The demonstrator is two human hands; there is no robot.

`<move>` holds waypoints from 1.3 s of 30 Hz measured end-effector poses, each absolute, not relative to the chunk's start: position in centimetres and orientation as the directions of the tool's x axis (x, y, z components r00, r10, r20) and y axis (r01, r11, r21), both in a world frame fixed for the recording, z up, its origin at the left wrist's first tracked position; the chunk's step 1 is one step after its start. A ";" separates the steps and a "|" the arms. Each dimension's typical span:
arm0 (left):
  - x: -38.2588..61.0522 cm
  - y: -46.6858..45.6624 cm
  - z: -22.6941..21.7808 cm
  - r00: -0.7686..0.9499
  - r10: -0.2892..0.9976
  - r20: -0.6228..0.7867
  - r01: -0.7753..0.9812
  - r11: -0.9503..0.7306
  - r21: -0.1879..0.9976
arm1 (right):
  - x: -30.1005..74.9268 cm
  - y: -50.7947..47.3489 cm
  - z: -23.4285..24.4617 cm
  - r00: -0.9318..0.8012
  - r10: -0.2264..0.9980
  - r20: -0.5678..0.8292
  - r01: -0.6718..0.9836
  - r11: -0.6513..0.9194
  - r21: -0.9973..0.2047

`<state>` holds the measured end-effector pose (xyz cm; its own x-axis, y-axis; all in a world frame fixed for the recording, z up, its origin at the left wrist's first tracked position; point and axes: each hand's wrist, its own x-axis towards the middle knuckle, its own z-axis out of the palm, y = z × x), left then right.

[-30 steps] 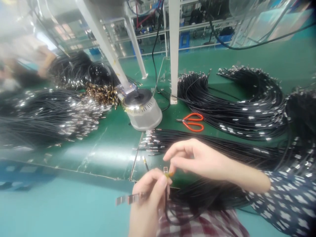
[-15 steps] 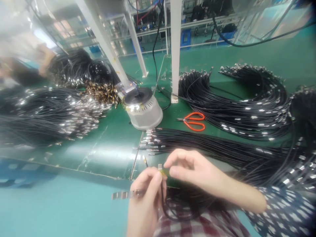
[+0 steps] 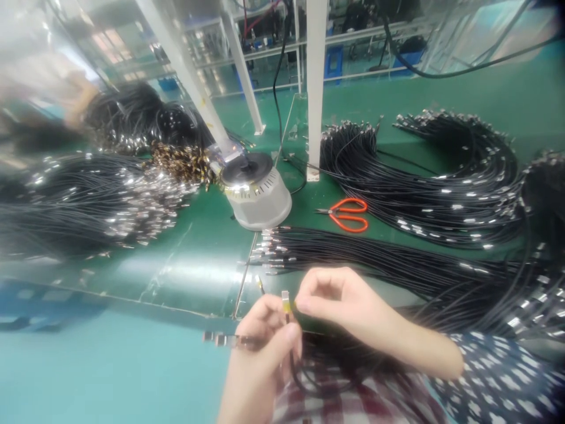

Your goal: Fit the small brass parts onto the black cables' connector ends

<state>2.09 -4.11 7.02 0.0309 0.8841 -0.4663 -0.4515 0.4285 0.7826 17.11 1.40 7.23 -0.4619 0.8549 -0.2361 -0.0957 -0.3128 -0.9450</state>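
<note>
My left hand [image 3: 269, 341] is closed around a black cable [image 3: 292, 359], thumb pressed against it below its end. That end stands upright, with a silver metal connector [image 3: 285, 296] and yellow tape [image 3: 286, 307] wrapped just beneath. Fingers of my right hand [image 3: 331, 294] are pinched together close beside the tape; what they grip, if anything, is too small to make out. A short strip of shiny segments [image 3: 220, 339] sticks out left of my left hand. Another cable tip [image 3: 259, 282] pokes up behind the left fingers. The held cable loops down over my checked lap.
A round grey tape dispenser [image 3: 260, 203] stands mid-table beside orange-handled scissors [image 3: 348, 214]. Bundles of black cables lie right [image 3: 441, 188], in front [image 3: 375, 250] and left [image 3: 88, 200]. White posts [image 3: 314, 88] rise behind. A blurred person's arm [image 3: 82, 97] is far left.
My left thumb has slid down, so more of the connector and yellow tape shows. The right fingers have closed together beside the tape.
</note>
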 end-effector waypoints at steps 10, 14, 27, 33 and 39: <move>1.7 -4.0 6.1 0.055 0.880 -0.471 -0.463 0.441 0.769 | 16.5 1.1 7.6 -0.525 0.830 -0.188 -0.196 -0.332 -0.923; 1.8 -4.0 6.2 0.099 0.871 -0.482 -0.475 0.467 0.746 | 16.2 1.3 7.2 -0.547 0.824 -0.149 -0.200 -0.302 -0.932; 1.7 -4.0 5.9 0.052 0.891 -0.451 -0.427 0.428 0.796 | 16.3 1.5 7.2 -0.467 0.847 -0.254 0.011 -0.281 -0.960; 1.3 -4.0 5.6 0.155 0.888 -0.432 -0.401 0.457 0.794 | 16.5 2.6 7.1 -0.635 0.740 -0.225 -0.174 -0.420 -0.891; 0.9 -3.6 5.6 0.216 0.884 -0.415 -0.375 0.467 0.801 | 16.9 2.8 6.9 -0.677 0.710 -0.195 -0.082 -0.336 -0.938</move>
